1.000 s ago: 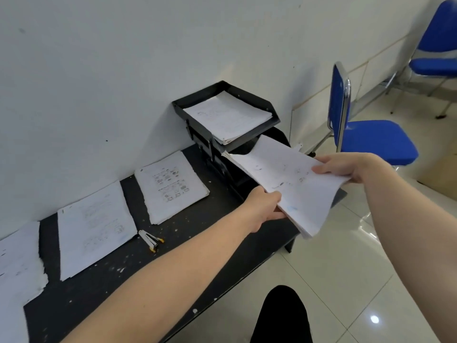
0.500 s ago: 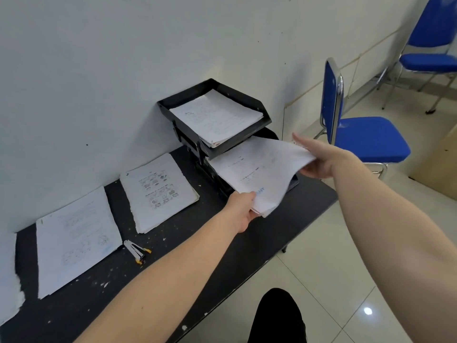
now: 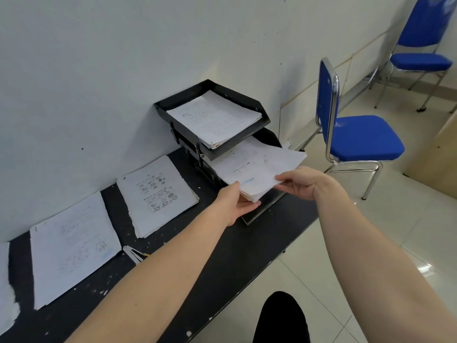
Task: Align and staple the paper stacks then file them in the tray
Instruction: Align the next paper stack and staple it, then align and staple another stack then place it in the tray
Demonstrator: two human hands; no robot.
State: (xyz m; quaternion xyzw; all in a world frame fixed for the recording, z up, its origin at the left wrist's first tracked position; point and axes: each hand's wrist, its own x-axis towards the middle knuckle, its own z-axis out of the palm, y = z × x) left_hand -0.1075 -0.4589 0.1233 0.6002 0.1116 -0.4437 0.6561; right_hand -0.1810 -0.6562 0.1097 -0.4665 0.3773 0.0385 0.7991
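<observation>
Stack: paper stack (image 3: 257,167), long axis pointing up-left into lower tray (image 3: 268,137).
Hands: left hand (image 3: 237,204) and right hand (image 3: 300,184) both grasp its near edge.

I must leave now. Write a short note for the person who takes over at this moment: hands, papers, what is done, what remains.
Left hand and right hand: both grip the near edge of one paper stack, partly slid into the lower tray.
Upper tray: already holds papers.
Table: two full stacks lie flat, part of another at the left edge; stapler between them.
Left: push this stack fully in, then align, staple and file the rest.
</observation>
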